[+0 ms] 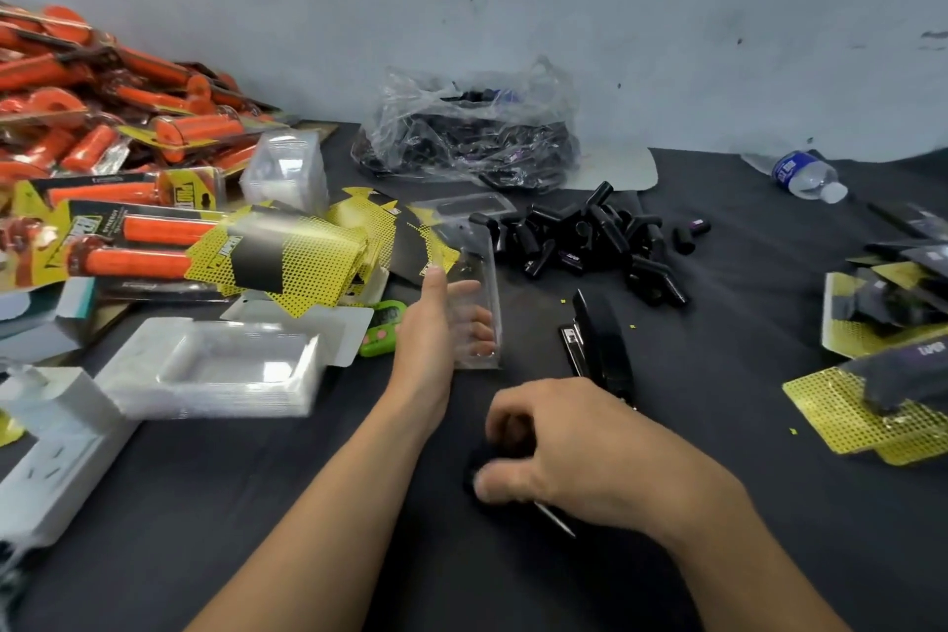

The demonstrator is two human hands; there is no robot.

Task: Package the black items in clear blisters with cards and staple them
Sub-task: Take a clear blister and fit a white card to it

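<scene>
Left hand point(433, 323) is up off the dark cloth-covered table point(769, 529), wrapped round a long clear plastic blister shell point(479, 272). The thumb is on the near side and the fingers point(485, 321) show through the plastic on the far side. Right hand point(564, 447) is low and nearer the body, with thumb and curled fingers pinching a small black item point(474, 470). Its exact shape is too blurred to tell.

So this looks like the loading step: item into shell. To do it well, I'd say turn the shell's open cavity toward the right hand and hold it by the edges so the walls don't squash. Slide the item in lengthwise until it seats fully, otherwise the card won't lie flat for stapling.

Item and shell are apart for now, the shell ahead and slightly left of the right hand. The loose heap of short black cylindrical items point(590, 236) lies well beyond both hands. The fanned yellow-and-black printed cards point(287, 252) are off to the left of the left hand. A stack of clear moulded blister trays point(215, 370) sits nearer on that same side. The black desk stapler point(603, 344) waits just beyond the right hand, between it and the heap. Finished yellow-carded packs point(872, 405) pile up far to the right.
</scene>
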